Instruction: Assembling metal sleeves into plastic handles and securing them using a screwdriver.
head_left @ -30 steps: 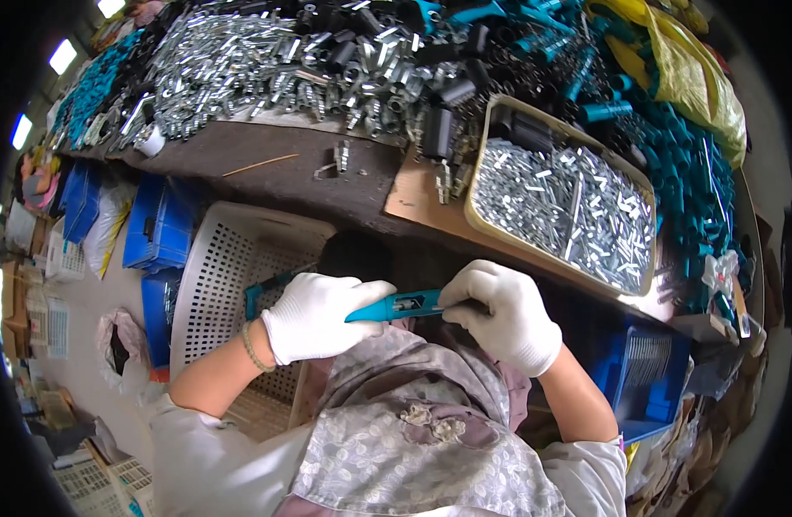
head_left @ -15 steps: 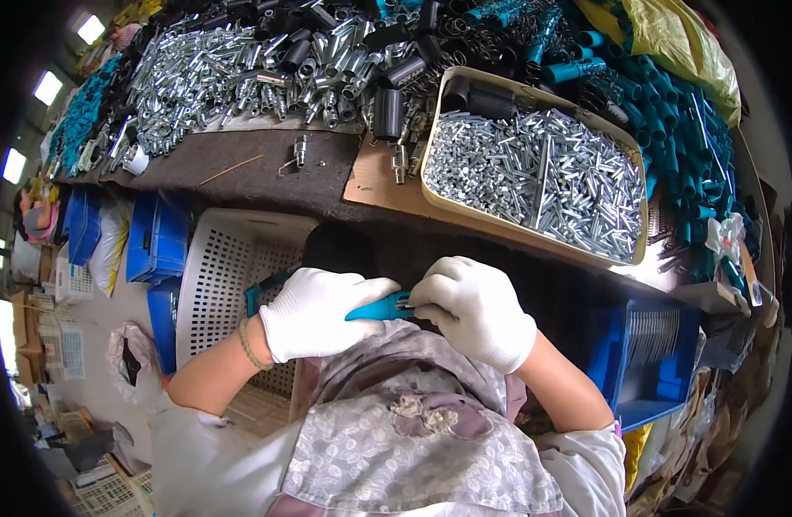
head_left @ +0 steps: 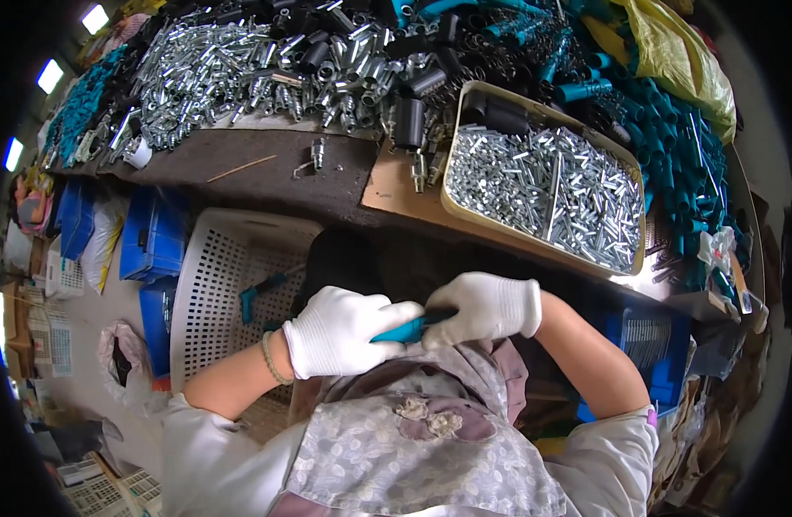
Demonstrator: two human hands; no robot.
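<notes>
Both my hands wear white knitted gloves and meet above my lap. My left hand [head_left: 344, 332] is closed round a teal plastic handle [head_left: 401, 331], whose right end points at the other hand. Fingers curled, my right hand [head_left: 486, 310] pinches a dark part [head_left: 439, 316] against that end; the glove hides most of it, so its kind is unclear. Left of my hands, a white perforated basket [head_left: 208, 258] holds a teal tool [head_left: 249, 302] with a dark shaft.
On the bench ahead, a cream tray [head_left: 452, 202] holds many small metal pins. Behind it lie heaps of metal fittings [head_left: 206, 73], black sleeves [head_left: 409, 121] and teal tubes [head_left: 663, 129]. Blue bins [head_left: 155, 237] stand at the left, another blue bin [head_left: 616, 345] at the right.
Both hands have come slightly lower and to the right. My right hand has turned over the handle's end; the metal pins seen there are now hidden, and a dark part shows.
</notes>
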